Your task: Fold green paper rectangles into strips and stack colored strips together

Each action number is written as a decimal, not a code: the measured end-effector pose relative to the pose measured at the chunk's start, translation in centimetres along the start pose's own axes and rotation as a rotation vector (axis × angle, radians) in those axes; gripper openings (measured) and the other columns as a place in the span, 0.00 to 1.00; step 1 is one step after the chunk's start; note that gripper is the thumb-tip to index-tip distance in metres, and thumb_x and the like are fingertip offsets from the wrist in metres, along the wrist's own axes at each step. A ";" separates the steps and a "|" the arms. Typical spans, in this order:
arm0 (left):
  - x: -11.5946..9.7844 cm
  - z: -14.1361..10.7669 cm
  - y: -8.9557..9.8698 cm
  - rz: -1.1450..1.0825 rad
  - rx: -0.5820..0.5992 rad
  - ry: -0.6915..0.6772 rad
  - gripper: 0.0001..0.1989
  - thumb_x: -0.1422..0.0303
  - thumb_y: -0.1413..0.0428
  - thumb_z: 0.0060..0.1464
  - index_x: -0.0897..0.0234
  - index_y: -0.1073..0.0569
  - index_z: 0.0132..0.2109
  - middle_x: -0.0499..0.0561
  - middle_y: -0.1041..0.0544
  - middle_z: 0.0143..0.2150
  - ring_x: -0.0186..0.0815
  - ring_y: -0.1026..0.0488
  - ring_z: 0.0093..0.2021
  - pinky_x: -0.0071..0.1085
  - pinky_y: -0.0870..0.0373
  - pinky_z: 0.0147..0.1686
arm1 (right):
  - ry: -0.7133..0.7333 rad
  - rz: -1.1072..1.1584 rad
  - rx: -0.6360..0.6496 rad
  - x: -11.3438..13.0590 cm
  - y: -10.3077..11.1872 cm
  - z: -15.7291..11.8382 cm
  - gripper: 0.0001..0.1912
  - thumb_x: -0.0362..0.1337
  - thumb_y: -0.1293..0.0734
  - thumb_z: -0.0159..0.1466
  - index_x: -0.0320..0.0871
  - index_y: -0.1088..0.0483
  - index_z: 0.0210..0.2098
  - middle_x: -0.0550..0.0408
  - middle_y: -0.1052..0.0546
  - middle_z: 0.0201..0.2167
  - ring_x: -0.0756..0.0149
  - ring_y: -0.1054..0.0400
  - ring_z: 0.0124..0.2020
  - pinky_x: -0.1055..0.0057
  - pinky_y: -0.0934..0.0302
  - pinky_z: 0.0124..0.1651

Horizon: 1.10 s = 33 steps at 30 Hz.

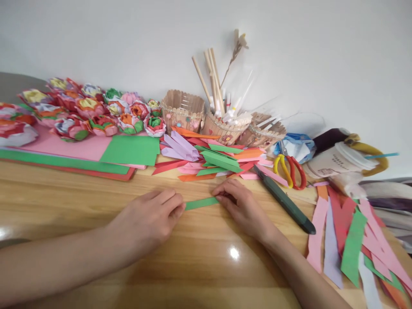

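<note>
A narrow green paper strip point(201, 203) stretches between my two hands, just above or on the wooden table point(193, 266); I cannot tell which. My left hand point(154, 214) is closed on the strip's left end, its fingertips mostly hidden. At the other end, my right hand point(240, 204) pinches the paper between thumb and fingers. Behind the hands lies a heap of folded coloured paper pieces point(222, 159), in green, pink, orange and lilac. A dark green utility knife point(286, 201) rests to the right of my right hand.
Folded paper flowers point(86, 109) stand at the back left on stacked coloured sheets point(130, 150). Decorated baskets point(183, 112) line the wall, one holding wooden sticks. Scissors point(291, 171) and a tilted paper cup point(337, 161) lie at the right, with loose paper strips point(354, 244) in front.
</note>
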<state>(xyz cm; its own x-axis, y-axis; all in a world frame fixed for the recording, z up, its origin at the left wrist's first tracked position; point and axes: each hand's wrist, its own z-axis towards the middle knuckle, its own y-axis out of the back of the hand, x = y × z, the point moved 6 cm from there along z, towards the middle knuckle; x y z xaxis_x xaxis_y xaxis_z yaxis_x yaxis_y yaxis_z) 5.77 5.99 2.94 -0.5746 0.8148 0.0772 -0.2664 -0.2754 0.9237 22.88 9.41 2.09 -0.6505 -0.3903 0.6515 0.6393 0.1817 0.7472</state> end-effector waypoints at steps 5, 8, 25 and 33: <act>-0.2 0.0 -0.2 -0.016 -0.001 -0.023 0.21 0.77 0.63 0.66 0.67 0.28 0.35 0.51 0.26 0.33 0.35 0.31 0.32 0.31 0.33 0.28 | 0.040 -0.011 -0.045 0.2 0.4 -0.4 0.10 0.29 0.41 0.66 0.44 0.29 0.38 0.52 0.27 0.34 0.64 0.32 0.38 0.66 0.37 0.41; -0.5 0.0 -0.4 -0.057 0.011 -0.026 0.20 0.81 0.62 0.62 0.67 0.27 0.34 0.51 0.27 0.33 0.35 0.32 0.31 0.31 0.33 0.29 | 0.063 -0.016 -0.069 0.9 0.2 -0.4 0.10 0.32 0.43 0.68 0.44 0.30 0.43 0.50 0.27 0.39 0.62 0.32 0.42 0.64 0.36 0.45; -0.3 0.6 0.3 -0.042 -0.121 0.027 0.14 0.72 0.55 0.64 0.72 0.29 0.50 0.58 0.24 0.47 0.42 0.30 0.46 0.37 0.31 0.42 | 0.126 -0.027 -0.026 3.4 -1.7 -0.6 0.06 0.26 0.35 0.61 0.44 0.33 0.35 0.55 0.28 0.31 0.64 0.34 0.34 0.68 0.38 0.37; -0.2 0.5 -0.2 -0.127 -0.084 -0.058 0.14 0.76 0.56 0.64 0.65 0.27 0.38 0.48 0.25 0.29 0.35 0.29 0.33 0.28 0.34 0.29 | 0.345 -0.175 -0.030 5.8 -1.9 -1.6 0.06 0.32 0.40 0.66 0.43 0.32 0.37 0.54 0.26 0.28 0.67 0.33 0.28 0.72 0.40 0.30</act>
<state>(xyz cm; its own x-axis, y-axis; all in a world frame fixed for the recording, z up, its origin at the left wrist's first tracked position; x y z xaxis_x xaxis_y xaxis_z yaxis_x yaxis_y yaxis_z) 6.37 6.14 2.89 -0.4875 0.8730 -0.0146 -0.3995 -0.2082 0.8928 18.56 5.40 4.27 -0.5780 -0.6944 0.4286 0.5460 0.0612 0.8355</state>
